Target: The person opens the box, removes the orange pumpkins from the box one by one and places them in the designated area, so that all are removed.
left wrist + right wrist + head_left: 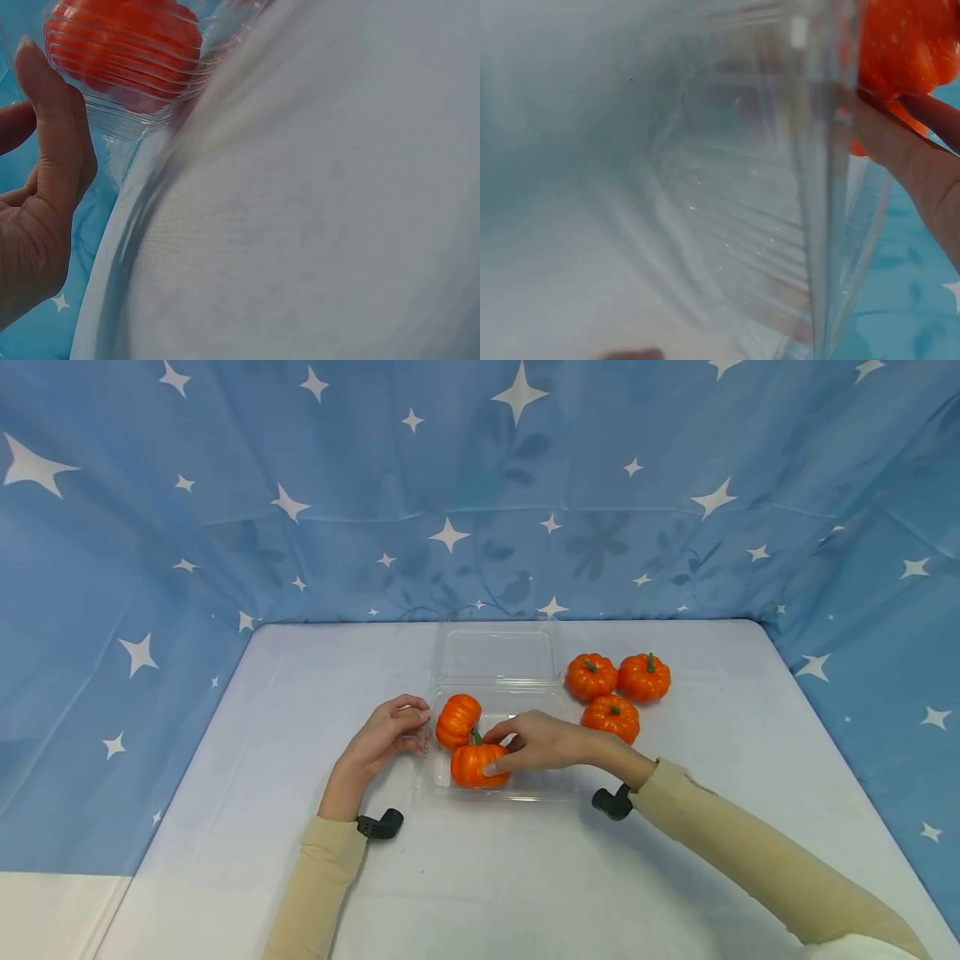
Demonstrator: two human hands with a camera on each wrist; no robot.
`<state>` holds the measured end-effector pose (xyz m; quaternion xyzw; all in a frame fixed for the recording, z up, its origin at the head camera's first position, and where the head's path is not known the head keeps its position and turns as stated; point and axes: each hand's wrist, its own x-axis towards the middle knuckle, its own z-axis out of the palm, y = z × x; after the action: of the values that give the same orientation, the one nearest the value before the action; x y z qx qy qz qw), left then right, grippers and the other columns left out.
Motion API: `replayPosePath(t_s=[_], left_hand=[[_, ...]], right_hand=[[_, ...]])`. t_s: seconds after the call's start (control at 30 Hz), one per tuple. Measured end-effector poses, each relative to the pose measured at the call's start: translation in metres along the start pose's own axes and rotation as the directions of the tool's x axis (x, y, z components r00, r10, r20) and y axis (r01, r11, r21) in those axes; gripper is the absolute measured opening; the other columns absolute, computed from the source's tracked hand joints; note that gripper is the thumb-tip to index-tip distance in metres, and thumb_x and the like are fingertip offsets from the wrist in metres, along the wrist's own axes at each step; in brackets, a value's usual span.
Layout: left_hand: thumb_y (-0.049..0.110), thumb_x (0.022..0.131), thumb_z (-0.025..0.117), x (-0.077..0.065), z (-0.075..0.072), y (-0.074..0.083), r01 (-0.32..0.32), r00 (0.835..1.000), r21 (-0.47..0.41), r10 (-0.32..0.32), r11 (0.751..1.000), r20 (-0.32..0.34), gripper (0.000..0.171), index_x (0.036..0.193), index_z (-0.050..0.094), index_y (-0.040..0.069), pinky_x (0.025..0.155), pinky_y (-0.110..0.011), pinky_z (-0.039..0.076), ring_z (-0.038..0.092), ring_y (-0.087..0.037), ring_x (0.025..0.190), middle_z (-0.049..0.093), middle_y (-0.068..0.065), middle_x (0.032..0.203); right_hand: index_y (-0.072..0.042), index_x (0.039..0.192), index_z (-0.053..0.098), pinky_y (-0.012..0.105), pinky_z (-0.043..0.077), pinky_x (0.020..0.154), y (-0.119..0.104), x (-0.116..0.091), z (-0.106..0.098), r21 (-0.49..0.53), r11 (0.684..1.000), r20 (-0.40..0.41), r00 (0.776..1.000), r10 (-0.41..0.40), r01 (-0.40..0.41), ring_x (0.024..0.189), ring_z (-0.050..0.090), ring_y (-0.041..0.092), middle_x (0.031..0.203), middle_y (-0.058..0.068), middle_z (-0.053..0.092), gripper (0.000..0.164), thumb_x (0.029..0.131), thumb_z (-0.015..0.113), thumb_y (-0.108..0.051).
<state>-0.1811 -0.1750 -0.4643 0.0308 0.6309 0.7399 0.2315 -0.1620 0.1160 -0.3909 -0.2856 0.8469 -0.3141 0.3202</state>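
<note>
Right hand [546,742] pinches a pumpkin [474,768] inside the clear container's [551,782] near edge, seemingly placing it; next calls for release. Left hand [384,737], relaxed, flanks the left edge, contact uncertain.

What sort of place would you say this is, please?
It looks like a small staged recording area indoors, though I can't be certain: star-patterned cloth hangs behind and beside a white table, and a black device, perhaps a camera, sits at each wrist.
</note>
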Motion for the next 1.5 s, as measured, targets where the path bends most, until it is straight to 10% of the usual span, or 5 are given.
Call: replayPosePath(t_s=[0.67,1.0,1.5], left_hand=[[0.006,0.102,0.058,-0.002,0.000,0.000,0.014,0.999,0.018,-0.014,1.000,-0.031,0.023,0.121,0.048,-0.003,0.054,-0.027,0.056,0.059,-0.014,0.059,0.061,-0.004,0.072],[0.004,0.103,0.055,-0.002,0.001,0.005,0.014,1.000,0.046,-0.014,0.999,-0.010,0.025,0.124,0.045,-0.006,0.056,-0.027,0.057,0.060,-0.015,0.060,0.060,-0.005,0.076],[0.005,0.103,0.056,-0.003,0.000,0.006,0.012,1.000,0.075,-0.011,0.997,-0.018,0.030,0.126,0.045,-0.010,0.056,-0.026,0.056,0.060,-0.014,0.063,0.059,-0.005,0.078]], right_hand=[[-0.004,0.139,0.062,0.039,0.058,0.097,0.014,-0.037,0.003,0.117,0.984,-0.184,0.977,-0.109,0.132,0.125,0.062,0.028,0.139,0.011,0.064,0.058,0.091,0.080,-0.029],[-0.006,0.143,0.060,0.043,0.059,0.095,0.021,-0.055,0.010,-0.200,0.970,-0.360,0.910,-0.206,0.140,0.128,0.060,0.031,0.141,0.012,0.061,0.064,0.090,0.081,-0.036],[-0.006,0.144,0.059,0.055,0.055,0.098,0.032,-0.073,0.019,-0.309,0.941,-0.502,0.816,-0.287,0.141,0.133,0.056,0.038,0.145,0.015,0.058,0.066,0.084,0.086,-0.021]])
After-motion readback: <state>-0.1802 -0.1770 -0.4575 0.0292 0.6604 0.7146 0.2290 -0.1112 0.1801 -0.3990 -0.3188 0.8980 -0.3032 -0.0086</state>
